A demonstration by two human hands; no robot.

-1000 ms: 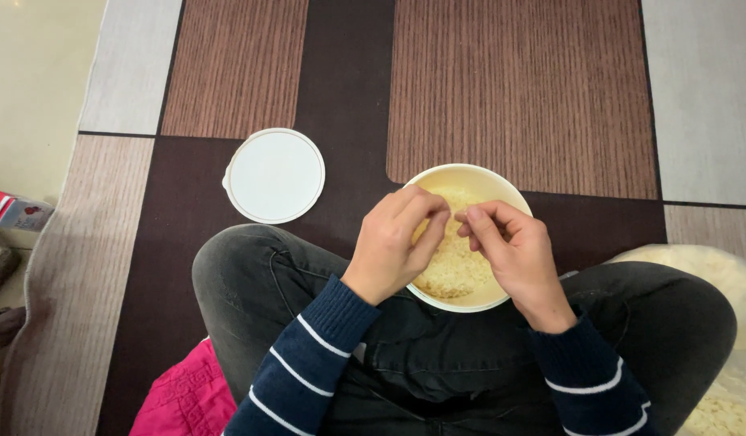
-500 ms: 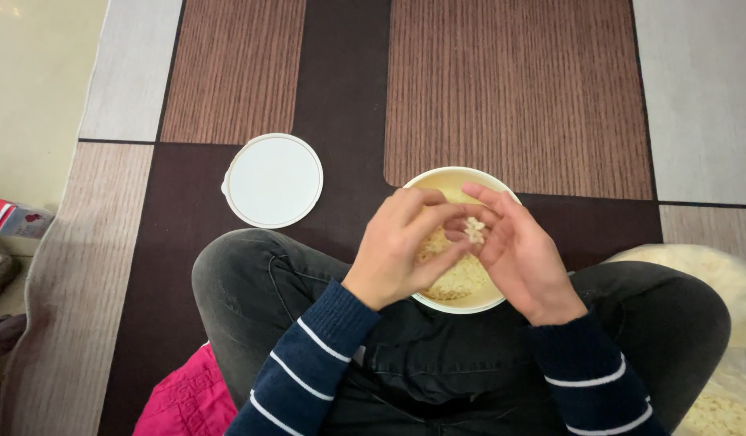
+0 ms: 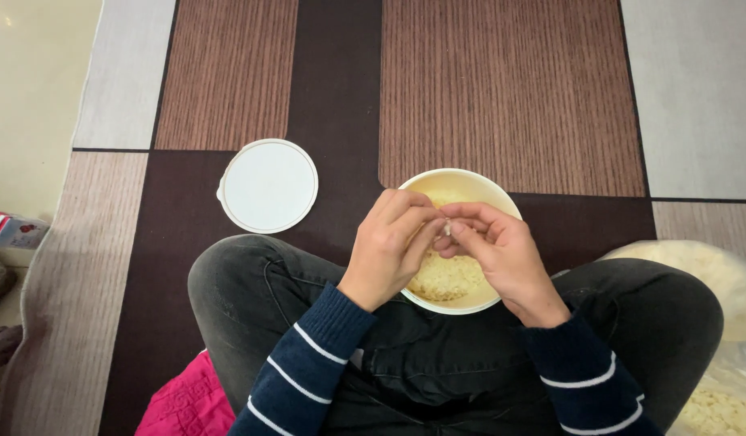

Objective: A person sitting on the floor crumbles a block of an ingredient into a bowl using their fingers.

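1. Landmark: a round cream bowl resting between the seated person's crossed legs, on the patterned rug. It holds a bed of small pale pieces.
2. Left hand: over the bowl's left rim, fingers curled, thumb and fingertips pinched together on a small white piece.
3. Right hand: over the bowl's right half, fingers likewise curled, fingertips meeting the left hand's at the same white piece. Both hands grip it together above the bowl's centre.
4. A round white lid lies flat on the rug, left of the bowl and apart from it.
5. A clear bag of similar pale pieces sits well right of the bowl, below it in frame.
6. A pink cloth lies lower left of the bowl, beside the knee.
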